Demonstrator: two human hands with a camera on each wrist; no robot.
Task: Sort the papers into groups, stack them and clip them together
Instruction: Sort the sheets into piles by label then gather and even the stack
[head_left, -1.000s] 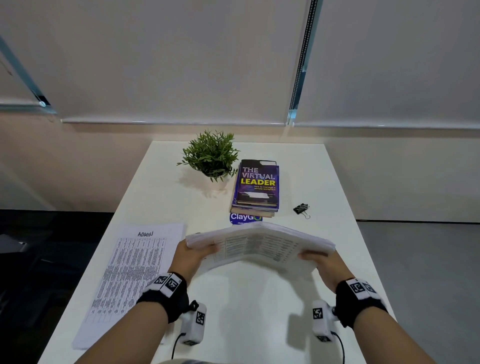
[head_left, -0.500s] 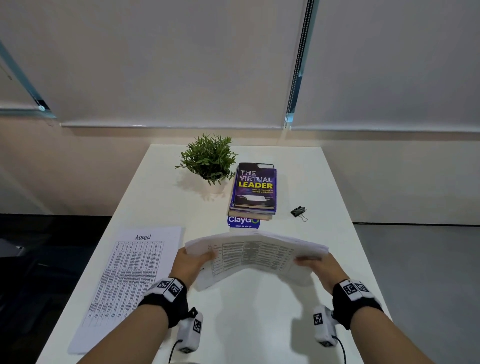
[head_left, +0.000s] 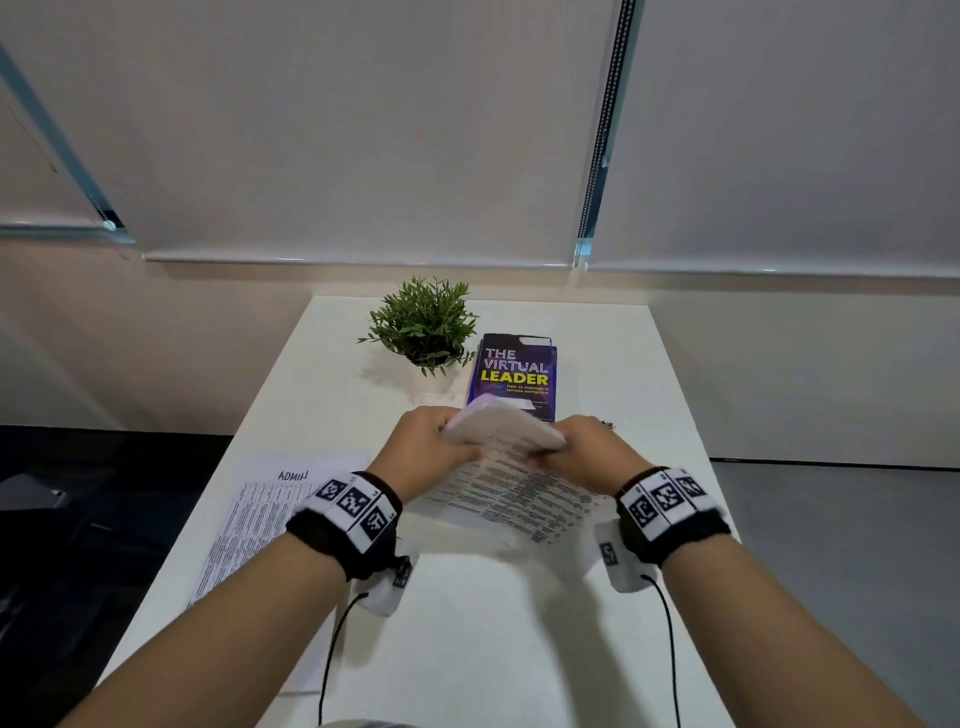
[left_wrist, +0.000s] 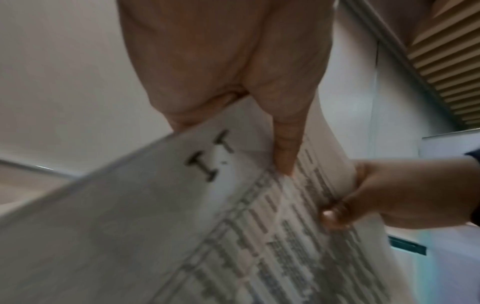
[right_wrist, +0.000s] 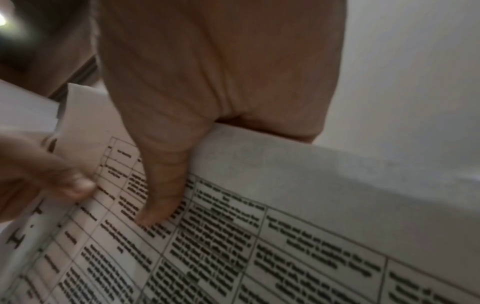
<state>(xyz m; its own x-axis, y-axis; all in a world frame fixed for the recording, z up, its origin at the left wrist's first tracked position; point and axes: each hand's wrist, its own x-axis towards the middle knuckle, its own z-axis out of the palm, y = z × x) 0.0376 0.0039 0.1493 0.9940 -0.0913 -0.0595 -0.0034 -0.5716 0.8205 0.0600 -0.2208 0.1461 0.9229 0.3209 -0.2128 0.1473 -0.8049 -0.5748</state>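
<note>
We see both hands close together above the middle of the white table (head_left: 467, 623), holding one stack of papers (head_left: 519, 499) between them. The left hand (head_left: 431, 441) grips the stack at its far left edge, thumb lying across the printed top sheet and the other fingers curled behind it. The right hand (head_left: 592, 452) grips the far right edge the same way, thumb pressed on the printed table of text. The far end of the stack is bent upward between the two hands, while the near part slopes down toward us above the table. From the left wrist, the top sheet carries the handwritten letters "IT" just beside the left thumb (left_wrist: 283, 144). From the right wrist, the right thumb (right_wrist: 166, 185) lies flat on the printed rows.

A second sheet headed "ADMIN" (head_left: 270, 519) lies flat on the left part of the table, apart from the held stack. Beyond the hands stand a small potted plant (head_left: 423, 327) and, just beside it, a purple book (head_left: 514, 374)
</note>
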